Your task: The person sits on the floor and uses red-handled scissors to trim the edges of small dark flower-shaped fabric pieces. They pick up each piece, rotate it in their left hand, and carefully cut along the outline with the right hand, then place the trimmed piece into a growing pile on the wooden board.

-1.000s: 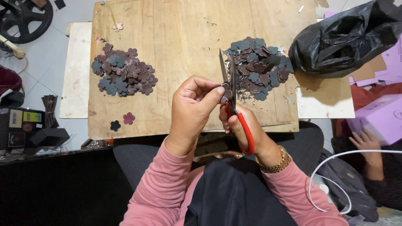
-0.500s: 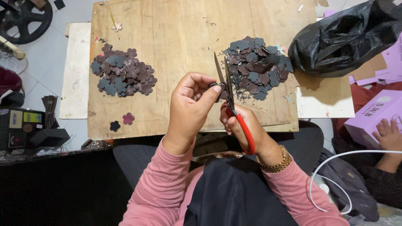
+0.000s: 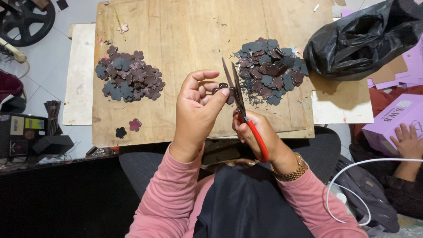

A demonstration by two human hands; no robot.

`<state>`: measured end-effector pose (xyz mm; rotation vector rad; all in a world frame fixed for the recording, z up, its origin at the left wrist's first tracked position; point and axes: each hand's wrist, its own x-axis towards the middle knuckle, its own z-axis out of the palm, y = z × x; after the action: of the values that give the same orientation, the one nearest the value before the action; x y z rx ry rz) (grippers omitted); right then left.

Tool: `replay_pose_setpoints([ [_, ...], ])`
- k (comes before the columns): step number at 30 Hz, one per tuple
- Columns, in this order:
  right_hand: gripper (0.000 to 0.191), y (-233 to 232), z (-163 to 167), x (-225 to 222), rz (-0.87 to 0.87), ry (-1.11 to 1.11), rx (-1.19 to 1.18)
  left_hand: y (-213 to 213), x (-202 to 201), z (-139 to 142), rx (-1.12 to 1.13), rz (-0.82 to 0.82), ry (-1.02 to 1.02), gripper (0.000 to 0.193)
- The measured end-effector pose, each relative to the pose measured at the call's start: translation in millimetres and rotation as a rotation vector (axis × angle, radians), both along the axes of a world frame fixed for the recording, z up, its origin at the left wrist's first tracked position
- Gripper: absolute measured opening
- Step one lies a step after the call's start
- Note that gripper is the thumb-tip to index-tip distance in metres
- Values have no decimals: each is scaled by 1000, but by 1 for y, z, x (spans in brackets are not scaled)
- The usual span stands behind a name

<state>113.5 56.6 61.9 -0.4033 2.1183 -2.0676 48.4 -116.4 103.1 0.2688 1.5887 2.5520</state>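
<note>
A large pale wooden board [image 3: 176, 53] fills the upper middle of the frame, lying flat above the person's lap. At the upper right a crumpled black plastic bag [image 3: 365, 39] rests partly on the board's right edge. Two heaps of dark flower-shaped cut-outs lie on the board: the left pile [image 3: 128, 79] at the middle left, the right pile [image 3: 271, 68] just right of centre, well apart from each other. Two loose flower pieces, one black and one maroon [image 3: 135, 124], sit near the board's lower left corner.

In the centre of the frame, the left hand [image 3: 196, 112] is curled, thumb and fingertips pinching a small dark flower-shaped piece [image 3: 222, 88]. The right hand [image 3: 257, 132] is closed around the red handles of a pair of scissors [image 3: 240, 105], whose slightly parted blades point upward and meet the pinched piece.

At the right edge, another person's hand [image 3: 407, 141] rests on a lilac cardboard box [image 3: 396, 119].
</note>
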Motion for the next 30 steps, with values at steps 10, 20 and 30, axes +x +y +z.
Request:
replay_pose_setpoints([
  [10, 59, 0, -4, 1, -15, -29, -27, 0, 0, -1, -3, -1, -30, 41],
  [20, 59, 1, -10, 3, -28, -71, -31, -2, -1, 0, -36, 0, -7, 43],
  [30, 57, 0, -12, 3, -25, -86, -35, -3, -3, 3, 16, 16, -37, 44],
])
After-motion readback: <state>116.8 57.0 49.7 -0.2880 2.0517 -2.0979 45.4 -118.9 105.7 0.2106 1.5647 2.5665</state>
